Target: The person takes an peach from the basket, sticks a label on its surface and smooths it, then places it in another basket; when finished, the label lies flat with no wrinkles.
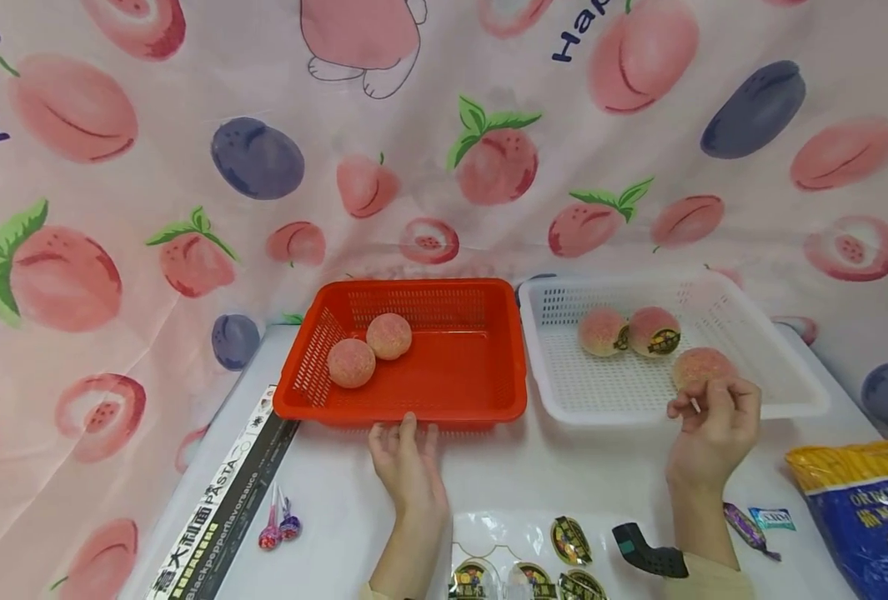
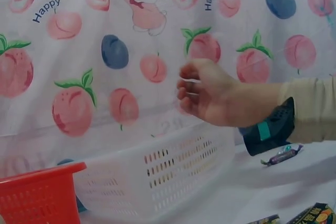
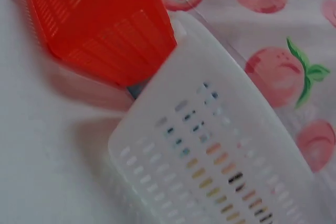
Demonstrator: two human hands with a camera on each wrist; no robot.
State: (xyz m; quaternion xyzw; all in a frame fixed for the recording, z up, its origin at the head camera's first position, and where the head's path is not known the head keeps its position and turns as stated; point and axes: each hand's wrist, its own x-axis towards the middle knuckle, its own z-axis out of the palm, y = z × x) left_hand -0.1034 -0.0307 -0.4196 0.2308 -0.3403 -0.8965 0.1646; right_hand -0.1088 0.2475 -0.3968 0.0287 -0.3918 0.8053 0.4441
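Note:
My left hand [image 1: 411,471] lies at the front of the red basket [image 1: 444,418], straight fingertips right at its rim. Two pink-yellow peaches [image 1: 351,363] are in that basket's left half. Over the front rim of the white basket [image 1: 601,414], my right hand [image 1: 714,429] has its fingers bent. In the head view they overlap the lower edge of a peach [image 1: 702,365]; the left wrist view shows the hand [image 2: 215,95] raised above the basket wall. I cannot tell whether something thin is between these fingers. Two peaches [image 1: 654,331] with dark gold-printed stickers sit further back.
A clear sheet of round stickers [image 1: 504,533] lies at the front. Left are two lollipops [image 1: 279,527] and a long pasta box [image 1: 226,492]. Right are a purple-wrapped sweet [image 1: 749,529], a small blue packet [image 1: 772,518] and a blue-yellow bag [image 1: 856,500]. A fruit-print curtain [image 1: 413,150] hangs behind.

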